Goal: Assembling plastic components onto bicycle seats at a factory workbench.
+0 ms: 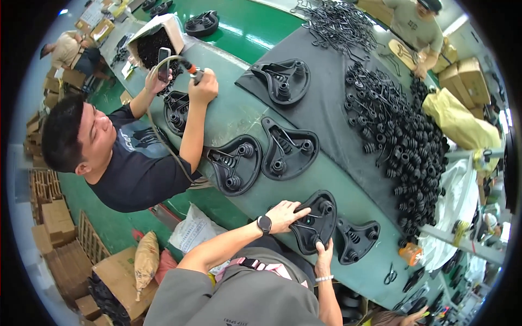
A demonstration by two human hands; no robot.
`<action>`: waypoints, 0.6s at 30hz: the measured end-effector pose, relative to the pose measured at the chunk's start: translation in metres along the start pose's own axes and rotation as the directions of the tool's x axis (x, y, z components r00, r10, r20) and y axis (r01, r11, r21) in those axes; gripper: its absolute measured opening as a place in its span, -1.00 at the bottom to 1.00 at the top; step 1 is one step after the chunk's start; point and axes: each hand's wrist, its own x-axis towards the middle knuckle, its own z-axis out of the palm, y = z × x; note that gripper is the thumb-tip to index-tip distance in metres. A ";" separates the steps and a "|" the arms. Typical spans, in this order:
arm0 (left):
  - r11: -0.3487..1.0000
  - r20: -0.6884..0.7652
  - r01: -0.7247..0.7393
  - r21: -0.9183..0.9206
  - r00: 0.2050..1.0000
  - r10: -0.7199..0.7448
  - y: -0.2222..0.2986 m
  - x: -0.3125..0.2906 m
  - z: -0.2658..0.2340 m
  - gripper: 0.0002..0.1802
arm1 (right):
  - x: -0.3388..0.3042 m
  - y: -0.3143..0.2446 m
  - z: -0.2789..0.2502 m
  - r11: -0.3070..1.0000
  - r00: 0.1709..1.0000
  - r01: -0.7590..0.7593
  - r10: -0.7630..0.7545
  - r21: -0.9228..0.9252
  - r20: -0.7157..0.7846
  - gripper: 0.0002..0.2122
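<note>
A black plastic saddle base (318,214) with springs lies underside up on the green table (239,111), near its front edge. My left hand (285,213), a dark watch on its wrist, grips the base's left edge. My right hand (324,254), a bracelet on its wrist, holds the base's near end from below. A second black saddle base (356,240) lies just to the right, touching the one I hold.
Further saddle bases (288,149) lie up the table, one on a dark mat (331,108). A big pile of black coil springs (402,136) fills the right side. A co-worker (125,157) at left holds a phone and a hosed tool. Scissors (390,276) lie at right.
</note>
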 end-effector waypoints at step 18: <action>0.335 -0.331 -0.124 -0.934 0.652 -0.682 -0.031 0.048 -0.115 -0.01 | 0.034 -0.109 0.229 0.931 0.967 0.247 -0.253 0.270 -0.012 -0.23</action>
